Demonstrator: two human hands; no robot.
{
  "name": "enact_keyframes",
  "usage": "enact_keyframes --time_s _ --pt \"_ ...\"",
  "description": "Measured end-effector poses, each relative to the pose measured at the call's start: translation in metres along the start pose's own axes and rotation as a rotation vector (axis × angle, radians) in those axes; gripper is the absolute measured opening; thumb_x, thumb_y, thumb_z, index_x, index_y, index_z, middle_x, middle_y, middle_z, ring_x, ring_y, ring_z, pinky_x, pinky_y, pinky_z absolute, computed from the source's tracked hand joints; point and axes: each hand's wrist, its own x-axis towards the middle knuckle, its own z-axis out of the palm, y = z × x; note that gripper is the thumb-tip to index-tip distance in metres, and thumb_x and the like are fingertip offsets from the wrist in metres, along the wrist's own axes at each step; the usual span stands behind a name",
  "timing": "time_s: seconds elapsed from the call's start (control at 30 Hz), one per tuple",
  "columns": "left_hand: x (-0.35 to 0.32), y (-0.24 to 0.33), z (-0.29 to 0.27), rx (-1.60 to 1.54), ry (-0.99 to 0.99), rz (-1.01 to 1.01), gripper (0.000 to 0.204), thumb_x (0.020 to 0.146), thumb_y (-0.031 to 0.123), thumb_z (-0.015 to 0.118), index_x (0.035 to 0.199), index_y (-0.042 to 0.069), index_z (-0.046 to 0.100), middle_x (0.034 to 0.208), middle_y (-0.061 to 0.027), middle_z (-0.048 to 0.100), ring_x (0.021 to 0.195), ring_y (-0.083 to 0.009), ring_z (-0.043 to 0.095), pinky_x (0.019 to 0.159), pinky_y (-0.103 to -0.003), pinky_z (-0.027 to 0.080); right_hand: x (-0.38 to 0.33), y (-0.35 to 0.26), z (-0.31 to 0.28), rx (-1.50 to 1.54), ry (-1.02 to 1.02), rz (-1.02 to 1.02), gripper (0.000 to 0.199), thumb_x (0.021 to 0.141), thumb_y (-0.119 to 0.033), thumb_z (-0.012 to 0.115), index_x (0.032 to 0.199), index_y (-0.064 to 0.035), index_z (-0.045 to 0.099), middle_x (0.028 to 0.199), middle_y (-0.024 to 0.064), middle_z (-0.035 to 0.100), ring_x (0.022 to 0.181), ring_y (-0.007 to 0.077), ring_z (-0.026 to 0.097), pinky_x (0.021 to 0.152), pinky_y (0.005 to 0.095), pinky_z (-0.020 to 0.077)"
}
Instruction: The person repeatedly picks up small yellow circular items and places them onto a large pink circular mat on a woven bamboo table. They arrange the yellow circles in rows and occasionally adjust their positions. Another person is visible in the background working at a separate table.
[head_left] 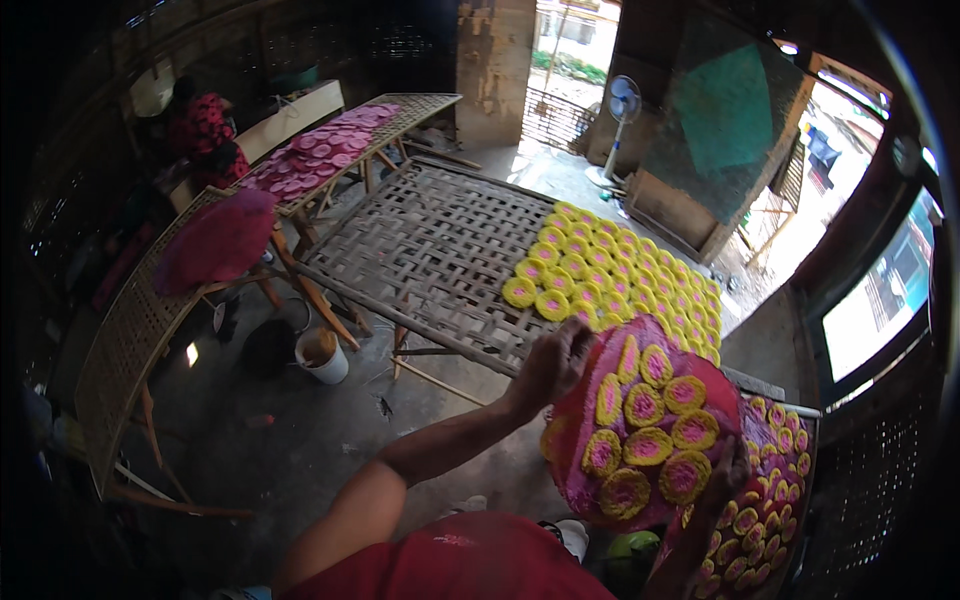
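magenta sheet point(722, 395), roughly round, is held tilted beside the woven worktop point(420, 240). its face bears separate, rough-edged yellow discs point(648, 446) with pink centres. left hand point(560, 362) curls closed on the upper-left rim; right hand point(724, 482), shadowed, meets the right edge, finger closure cannot be told.

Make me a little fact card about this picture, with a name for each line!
Left hand: by the upper left edge of a pink sheet; grip unclear
Right hand: holding the sheet's right edge
On the sheet: yellow rounds with pink middles
Middle rack: woven strips, yellow-and-pink rounds toward its right end
Back rack: pink rounds
Floor: white bucket, standing fan
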Motion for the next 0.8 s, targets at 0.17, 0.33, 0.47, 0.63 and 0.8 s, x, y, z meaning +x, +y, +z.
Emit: enact_keyframes --time_s 0.17,0.33,0.47,0.63,0.8 --pt "0.036 -0.052 -0.146 0.215 0.316 -0.073 0.021 0.100 0.021 0.065 0.097 0.000 0.064 0.075 -0.0093 0.066 0.069 -0.0148 0.063 0.064 -0.034 0.051 0.023 -0.079 0.183 0.446 -0.263 -0.175 0.024 0.103 -0.017 0.059 0.107 0.0026 0.072 0.087 0.0006 0.068 0.073 0.0090 0.054 0.067 0.0280 0.0441" --pt "0.061 -0.123 -0.267 0.362 0.513 -0.158 0.020 0.100 0.020 0.065 0.100 0.000 0.065 0.080 -0.0122 0.069 0.073 -0.0195 0.068 0.067 -0.035 0.051 0.028 -0.136 0.359 0.528 -0.483 -0.107 0.022 0.104 -0.018 0.061 0.105 0.0001 0.072 0.086 -0.0037 0.066 0.075 0.0046 0.052 0.066 0.0240 0.0428" --pt "0.083 -0.195 -0.345 0.501 0.588 -0.175 0.020 0.099 0.021 0.065 0.101 0.001 0.065 0.086 -0.0189 0.072 0.085 -0.0342 0.074 0.072 -0.042 0.055 0.016 -0.158 0.495 0.712 -0.623 -0.105 0.022 0.105 -0.017 0.057 0.104 -0.0005 0.072 0.087 -0.0036 0.066 0.074 0.0052 0.054 0.065 0.0242 0.0436" --pt "0.114 -0.300 -0.425 0.541 0.596 -0.257 0.020 0.097 0.019 0.066 0.103 0.000 0.065 0.085 -0.0194 0.072 0.085 -0.0355 0.073 0.074 -0.044 0.055 0.004 -0.167 0.622 0.495 -0.668 -0.117 0.026 0.102 -0.018 0.059 0.117 0.0001 0.071 0.092 0.0032 0.072 0.081 0.0113 0.063 0.073 0.0289 0.0499" --pt "0.111 -0.358 -0.470 0.701 0.571 -0.419 0.019 0.092 0.015 0.070 0.106 0.002 0.068 0.098 -0.0168 0.071 0.090 -0.0336 0.071 0.078 -0.044 0.056 0.017 -0.163 0.651 -0.022 -0.464 -0.427 0.023 0.098 -0.019 0.063 0.113 -0.0036 0.072 0.099 0.0137 0.074 0.088 0.0274 0.071 0.081 0.0384 0.0546"
